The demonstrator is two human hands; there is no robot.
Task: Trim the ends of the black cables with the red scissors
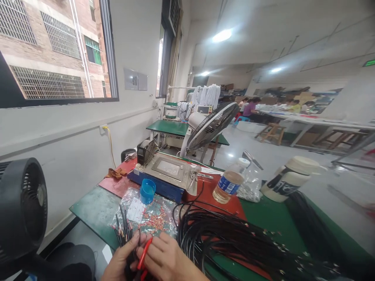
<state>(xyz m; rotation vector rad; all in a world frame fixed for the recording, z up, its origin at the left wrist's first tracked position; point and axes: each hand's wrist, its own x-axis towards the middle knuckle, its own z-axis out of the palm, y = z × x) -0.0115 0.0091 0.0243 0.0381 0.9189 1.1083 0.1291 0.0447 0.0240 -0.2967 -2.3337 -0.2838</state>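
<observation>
My left hand (124, 255) is closed around a bundle of black cables (124, 224), whose stripped ends stick up past my thumb. Close beside it, my right hand (168, 255) grips a red-handled hand tool (145, 253); its jaws are hidden, so I cannot tell its exact kind. The fingertips of both hands meet at a single cable end. Just beyond them lies a clear plastic bag (131, 197), strewn with small red and copper-coloured bits (156, 220). A round blue tub (147, 191) stands on the bag.
Long black cables (222, 234) sprawl across the right of the bench. Behind the tub sits a blue-based machine (164, 175) with a fan. A labelled bottle (227, 187) and a large white jug (288, 177) stand rightward. A black fan (23, 210) is at left. People sit far off.
</observation>
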